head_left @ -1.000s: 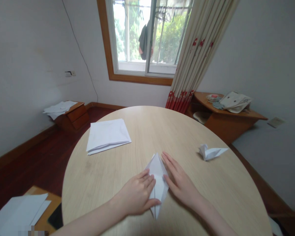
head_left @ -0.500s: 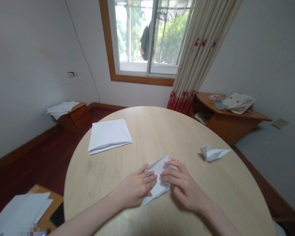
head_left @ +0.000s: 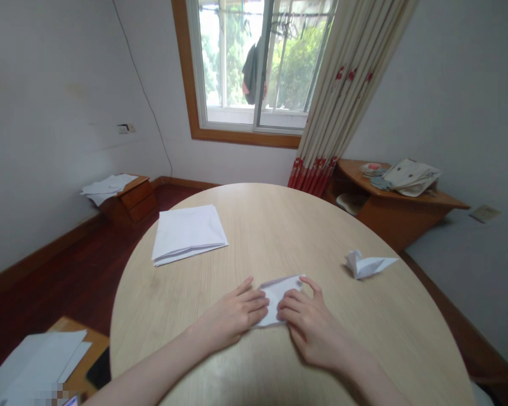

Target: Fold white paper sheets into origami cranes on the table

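Observation:
A folded white paper (head_left: pixel 275 292) lies on the round table (head_left: pixel 262 225) in front of me, between my two hands. My left hand (head_left: pixel 241 310) rests flat on its left part, fingers stretched out and thumb apart. My right hand (head_left: pixel 307 316) is curled over the paper's right side. Its index finger reaches the far right corner, and the other fingers bend together onto the sheet. The right thumb is hidden. To the right stands a folded paper bird (head_left: pixel 366 265), touched by neither hand.
A stack of white paper (head_left: pixel 190 231) lies at the table's far left. Below left, more sheets (head_left: pixel 34 361) lie on a wooden surface beside a dark object (head_left: pixel 99 369). A corner desk (head_left: pixel 385 214) with a cloth bag (head_left: pixel 412 175) stands beyond the table at right.
The folded paper has turned clockwise, so its long edges now run more sideways. My right hand has closed in on its right side; my left hand stays flat on it.

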Action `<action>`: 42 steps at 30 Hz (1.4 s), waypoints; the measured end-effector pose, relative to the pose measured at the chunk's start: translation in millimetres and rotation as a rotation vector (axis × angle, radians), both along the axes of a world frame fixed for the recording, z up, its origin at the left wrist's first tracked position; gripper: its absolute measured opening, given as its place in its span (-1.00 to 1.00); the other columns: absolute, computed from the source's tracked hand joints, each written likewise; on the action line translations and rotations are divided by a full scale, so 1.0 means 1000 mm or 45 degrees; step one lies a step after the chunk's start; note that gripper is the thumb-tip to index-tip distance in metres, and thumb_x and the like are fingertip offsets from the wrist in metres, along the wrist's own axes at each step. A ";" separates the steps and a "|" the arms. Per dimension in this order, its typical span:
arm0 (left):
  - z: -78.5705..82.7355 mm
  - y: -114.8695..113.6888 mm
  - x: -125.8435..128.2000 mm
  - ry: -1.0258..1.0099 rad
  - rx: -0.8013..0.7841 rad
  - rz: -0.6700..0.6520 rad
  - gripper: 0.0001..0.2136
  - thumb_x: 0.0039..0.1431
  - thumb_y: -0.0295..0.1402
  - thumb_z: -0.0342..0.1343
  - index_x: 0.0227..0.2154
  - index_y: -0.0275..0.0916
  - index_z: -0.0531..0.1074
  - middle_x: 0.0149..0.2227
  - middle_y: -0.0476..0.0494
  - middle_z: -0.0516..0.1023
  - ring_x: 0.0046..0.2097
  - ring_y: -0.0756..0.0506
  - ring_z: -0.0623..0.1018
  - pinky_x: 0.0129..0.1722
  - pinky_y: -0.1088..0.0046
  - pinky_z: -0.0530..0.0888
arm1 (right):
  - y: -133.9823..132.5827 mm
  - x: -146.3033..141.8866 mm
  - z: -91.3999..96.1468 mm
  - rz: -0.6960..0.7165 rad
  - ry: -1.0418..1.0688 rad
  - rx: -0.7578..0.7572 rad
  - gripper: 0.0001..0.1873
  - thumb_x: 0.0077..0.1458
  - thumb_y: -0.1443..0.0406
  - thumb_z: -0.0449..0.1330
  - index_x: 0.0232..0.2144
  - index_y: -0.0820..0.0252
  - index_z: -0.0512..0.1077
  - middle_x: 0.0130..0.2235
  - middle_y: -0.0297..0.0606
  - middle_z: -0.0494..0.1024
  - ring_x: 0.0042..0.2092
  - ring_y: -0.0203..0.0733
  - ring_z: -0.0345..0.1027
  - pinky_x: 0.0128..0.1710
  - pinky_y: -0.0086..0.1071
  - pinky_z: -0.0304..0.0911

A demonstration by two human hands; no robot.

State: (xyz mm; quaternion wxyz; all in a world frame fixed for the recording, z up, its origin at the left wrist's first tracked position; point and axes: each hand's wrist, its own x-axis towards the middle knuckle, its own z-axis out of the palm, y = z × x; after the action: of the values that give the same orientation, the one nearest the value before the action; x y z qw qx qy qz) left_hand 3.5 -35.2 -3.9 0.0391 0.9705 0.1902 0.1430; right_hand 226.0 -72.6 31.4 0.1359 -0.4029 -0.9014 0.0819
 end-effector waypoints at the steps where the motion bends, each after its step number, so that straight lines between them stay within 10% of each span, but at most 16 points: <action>1: 0.000 0.000 0.000 -0.019 -0.001 0.002 -0.71 0.19 -0.59 -0.04 -0.05 -0.25 0.36 0.03 -0.15 0.47 0.14 -0.12 0.32 0.26 0.16 0.01 | -0.001 -0.001 0.001 0.005 0.005 -0.014 -0.71 -0.04 0.52 -0.01 -0.39 0.13 0.42 -0.32 -0.29 0.52 -0.16 -0.15 0.34 0.19 0.09 -0.25; 12: 0.007 -0.005 0.001 0.089 0.109 0.262 -0.93 0.20 -0.51 0.08 -0.38 -0.25 0.40 -0.25 -0.09 0.44 -0.25 -0.10 0.38 -0.33 0.36 0.24 | 0.000 -0.009 -0.014 -0.020 -0.052 0.028 -0.81 0.21 0.42 0.02 -0.41 0.15 0.36 -0.37 -0.35 0.47 -0.23 -0.20 0.34 0.12 -0.04 -0.09; 25: 0.003 -0.007 0.006 0.020 -0.045 0.412 -0.65 0.19 -0.07 0.13 -0.48 -0.28 0.41 -0.41 -0.04 0.42 -0.33 -0.09 0.40 -0.34 0.39 0.21 | -0.002 -0.012 -0.031 -0.136 -0.129 0.215 -0.79 0.12 0.50 0.03 -0.48 0.18 0.32 -0.41 -0.30 0.46 -0.28 -0.15 0.28 0.03 -0.09 -0.09; 42: -0.007 -0.014 0.016 0.046 0.050 0.546 -0.62 0.24 -0.03 0.03 -0.45 -0.28 0.41 -0.38 -0.10 0.45 -0.31 -0.14 0.41 -0.36 0.34 0.20 | 0.001 -0.020 -0.044 -0.200 -0.221 0.381 -0.88 0.10 0.44 0.12 -0.44 0.17 0.33 -0.37 -0.31 0.46 -0.24 -0.13 0.27 0.01 -0.13 -0.12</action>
State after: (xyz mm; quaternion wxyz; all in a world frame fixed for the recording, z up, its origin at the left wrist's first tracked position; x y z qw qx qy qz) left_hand 19.2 -49.5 -10.5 -0.0144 0.9109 0.3900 0.1341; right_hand 205.8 -71.7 -12.4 0.1222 -0.4530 -0.8775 -0.0990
